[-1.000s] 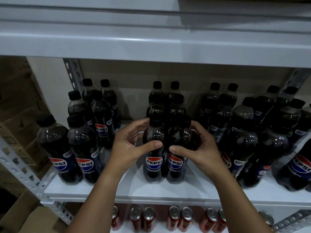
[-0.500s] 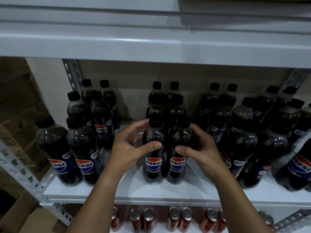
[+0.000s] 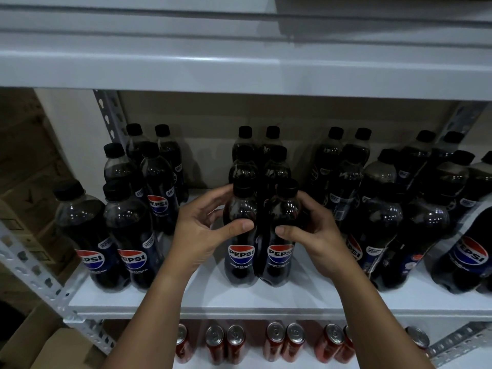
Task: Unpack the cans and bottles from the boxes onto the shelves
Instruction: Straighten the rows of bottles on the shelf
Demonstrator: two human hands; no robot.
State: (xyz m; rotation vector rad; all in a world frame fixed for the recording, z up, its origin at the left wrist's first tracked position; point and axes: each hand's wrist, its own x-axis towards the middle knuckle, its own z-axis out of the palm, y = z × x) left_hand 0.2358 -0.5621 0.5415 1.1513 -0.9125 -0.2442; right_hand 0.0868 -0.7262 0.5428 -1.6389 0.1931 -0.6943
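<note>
Right bottle [image 3: 279, 235] straightened, both hands [image 3: 197, 230] clasping.

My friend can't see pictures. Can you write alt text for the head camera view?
Two hands, left hand and right hand, each grip a cola bottle, left bottle and right bottle, standing together on a white shelf. More bottles surround them; red cans sit below.

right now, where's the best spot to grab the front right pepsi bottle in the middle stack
Take the front right Pepsi bottle at its rounded shoulder above the label, coming from its open right side. The neighbouring bottle presses against its left, and more stand behind. The right hand already wraps there, thumb across the front.
</note>
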